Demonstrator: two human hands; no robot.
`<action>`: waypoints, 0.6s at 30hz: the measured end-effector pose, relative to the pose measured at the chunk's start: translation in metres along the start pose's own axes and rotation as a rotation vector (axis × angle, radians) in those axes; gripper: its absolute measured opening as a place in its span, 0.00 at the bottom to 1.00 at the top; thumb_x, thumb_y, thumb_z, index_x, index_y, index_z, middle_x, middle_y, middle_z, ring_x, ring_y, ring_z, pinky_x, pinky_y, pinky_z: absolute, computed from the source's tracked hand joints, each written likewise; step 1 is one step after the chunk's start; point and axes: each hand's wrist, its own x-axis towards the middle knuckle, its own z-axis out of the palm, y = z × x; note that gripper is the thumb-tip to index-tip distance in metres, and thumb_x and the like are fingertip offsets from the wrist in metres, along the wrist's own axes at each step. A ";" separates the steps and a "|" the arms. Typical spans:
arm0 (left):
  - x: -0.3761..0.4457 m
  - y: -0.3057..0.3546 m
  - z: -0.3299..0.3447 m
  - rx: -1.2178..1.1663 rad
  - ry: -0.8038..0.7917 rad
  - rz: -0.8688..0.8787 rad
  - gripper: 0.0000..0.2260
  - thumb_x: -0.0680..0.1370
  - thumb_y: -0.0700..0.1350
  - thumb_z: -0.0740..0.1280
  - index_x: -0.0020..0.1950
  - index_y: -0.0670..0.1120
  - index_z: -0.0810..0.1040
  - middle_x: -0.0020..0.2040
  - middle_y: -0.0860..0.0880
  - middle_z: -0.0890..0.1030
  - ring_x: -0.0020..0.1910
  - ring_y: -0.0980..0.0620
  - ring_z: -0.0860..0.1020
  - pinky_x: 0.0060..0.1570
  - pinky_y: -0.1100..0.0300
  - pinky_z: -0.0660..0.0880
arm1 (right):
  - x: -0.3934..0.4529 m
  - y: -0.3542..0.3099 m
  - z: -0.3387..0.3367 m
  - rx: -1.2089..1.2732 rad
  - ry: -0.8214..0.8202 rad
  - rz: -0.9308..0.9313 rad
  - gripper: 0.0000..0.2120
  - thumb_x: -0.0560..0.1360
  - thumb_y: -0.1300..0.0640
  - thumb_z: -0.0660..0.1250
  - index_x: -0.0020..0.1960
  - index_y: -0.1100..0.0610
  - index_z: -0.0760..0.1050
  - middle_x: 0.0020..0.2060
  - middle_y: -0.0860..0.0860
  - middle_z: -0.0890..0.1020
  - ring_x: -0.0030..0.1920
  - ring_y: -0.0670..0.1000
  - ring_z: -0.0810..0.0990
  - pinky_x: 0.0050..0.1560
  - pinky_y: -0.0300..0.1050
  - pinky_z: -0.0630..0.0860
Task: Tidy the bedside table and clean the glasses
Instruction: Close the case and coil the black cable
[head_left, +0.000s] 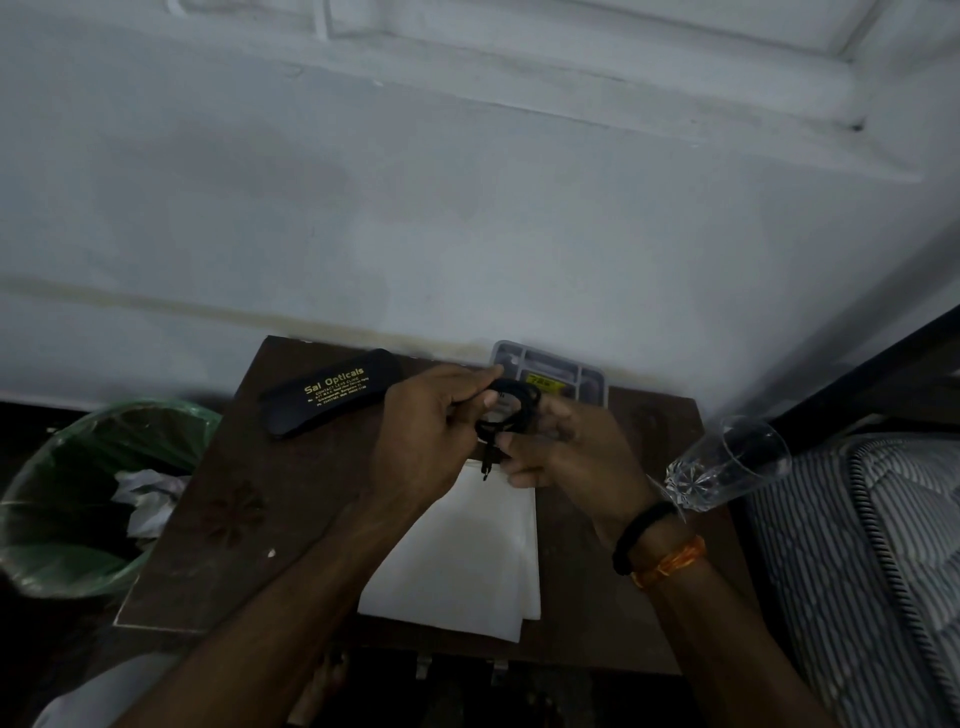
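Black-framed glasses (511, 410) are held above the middle of the dark wooden bedside table (249, 499). My left hand (426, 431) grips the frame from the left, thumb across the lens. My right hand (566, 447) holds the frame from the right, its fingers curled round a folded temple arm that hangs down. A white cloth (467, 561) lies flat on the table beneath both hands. A black glasses case (332, 397) with gold lettering lies at the table's back left.
A clear compartment box (563, 374) stands at the back edge against the white wall. A drinking glass (727, 467) stands on the table's right side. A green-lined bin (98, 493) with crumpled paper stands left of the table. A striped mattress (872, 545) lies to the right.
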 end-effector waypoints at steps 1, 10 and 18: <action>-0.001 0.002 0.001 0.012 0.004 0.015 0.13 0.78 0.37 0.68 0.62 0.41 0.81 0.55 0.45 0.84 0.54 0.52 0.82 0.57 0.55 0.79 | -0.001 0.000 0.003 0.088 -0.007 0.039 0.15 0.74 0.61 0.73 0.60 0.55 0.80 0.50 0.55 0.86 0.47 0.54 0.86 0.44 0.45 0.83; -0.002 0.011 0.003 0.132 0.049 0.079 0.16 0.76 0.33 0.68 0.63 0.41 0.80 0.53 0.45 0.83 0.51 0.53 0.81 0.54 0.72 0.75 | -0.009 -0.010 0.010 0.499 -0.056 0.125 0.17 0.72 0.74 0.69 0.58 0.62 0.78 0.51 0.60 0.85 0.47 0.58 0.86 0.47 0.47 0.84; 0.002 0.007 -0.007 0.192 0.183 0.022 0.15 0.75 0.31 0.68 0.60 0.41 0.82 0.46 0.45 0.83 0.44 0.52 0.80 0.48 0.68 0.77 | -0.019 -0.017 0.000 0.228 -0.111 0.138 0.37 0.69 0.72 0.74 0.74 0.64 0.62 0.48 0.62 0.85 0.48 0.60 0.86 0.46 0.50 0.84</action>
